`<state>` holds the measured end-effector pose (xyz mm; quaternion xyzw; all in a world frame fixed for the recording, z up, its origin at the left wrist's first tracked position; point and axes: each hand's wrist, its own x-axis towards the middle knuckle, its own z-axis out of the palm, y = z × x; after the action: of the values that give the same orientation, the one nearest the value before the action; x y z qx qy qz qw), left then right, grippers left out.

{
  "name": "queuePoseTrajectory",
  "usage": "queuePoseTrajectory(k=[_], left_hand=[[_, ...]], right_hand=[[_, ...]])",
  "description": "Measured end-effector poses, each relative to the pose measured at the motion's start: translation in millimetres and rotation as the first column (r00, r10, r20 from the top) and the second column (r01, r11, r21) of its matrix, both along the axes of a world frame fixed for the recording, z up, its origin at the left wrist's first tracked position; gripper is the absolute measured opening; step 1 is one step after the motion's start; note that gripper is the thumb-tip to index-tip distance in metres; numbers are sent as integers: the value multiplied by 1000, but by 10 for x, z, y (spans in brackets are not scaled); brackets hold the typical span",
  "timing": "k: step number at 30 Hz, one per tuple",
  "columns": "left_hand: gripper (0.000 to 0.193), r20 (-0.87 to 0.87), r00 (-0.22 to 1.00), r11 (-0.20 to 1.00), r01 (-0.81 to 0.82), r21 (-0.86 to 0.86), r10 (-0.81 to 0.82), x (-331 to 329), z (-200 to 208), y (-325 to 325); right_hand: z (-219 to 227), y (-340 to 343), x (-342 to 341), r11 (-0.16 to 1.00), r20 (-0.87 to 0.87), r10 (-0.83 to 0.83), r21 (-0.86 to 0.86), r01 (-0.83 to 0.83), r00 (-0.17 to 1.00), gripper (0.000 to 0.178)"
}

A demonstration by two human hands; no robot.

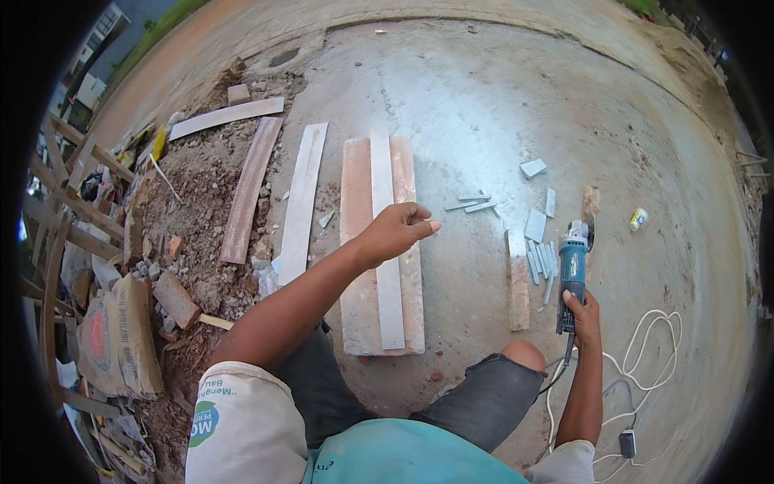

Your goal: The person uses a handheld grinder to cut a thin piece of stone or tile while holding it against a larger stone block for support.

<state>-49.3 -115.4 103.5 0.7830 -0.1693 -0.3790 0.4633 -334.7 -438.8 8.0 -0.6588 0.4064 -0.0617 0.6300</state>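
Observation:
My left hand [397, 234] hovers over a long pale strip [390, 294], its fingers loosely curled with a gap between them and nothing visible in them. That strip lies lengthwise on a wide, dusty reddish-brown slab [357, 282] in front of me. To the right, my right hand [587, 316] is wrapped around the rear of a teal and black angle grinder [573, 262]. The grinder's head points away from me, and its disc [589, 235] shows at the right side. Just left of the grinder, several narrow pale offcuts [543, 260] lie by a reddish-brown block [518, 290].
More long strips [305, 202] lie at left beside rubble [201, 194]. A cement sack [121, 339] and wooden slats [81, 218] stand at far left. A white cable [669, 355] coils at right, near a small cup [638, 219]. Pale dust coats the concrete [459, 105].

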Motion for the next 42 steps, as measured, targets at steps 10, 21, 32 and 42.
queuePoseTrajectory(k=[10,21,32,42], left_hand=[[46,-649,758,632,-535,-560,66,-176,-318,-156],[43,-733,664,540,-675,-502,149,984,-503,792],[45,-820,563,617,-682,-393,100,964,-936,389],[41,-767,587,648,-695,-312,260,954,-1069,486]], right_hand=[[1173,1711,1677,815,-20,539,-239,-527,842,75],[1242,2546,-118,702,20,-482,-589,400,876,73],[889,4698,-918,782,-505,-601,-211,587,619,64],[1838,4757,-329,829,-261,-497,-425,363,828,53]])
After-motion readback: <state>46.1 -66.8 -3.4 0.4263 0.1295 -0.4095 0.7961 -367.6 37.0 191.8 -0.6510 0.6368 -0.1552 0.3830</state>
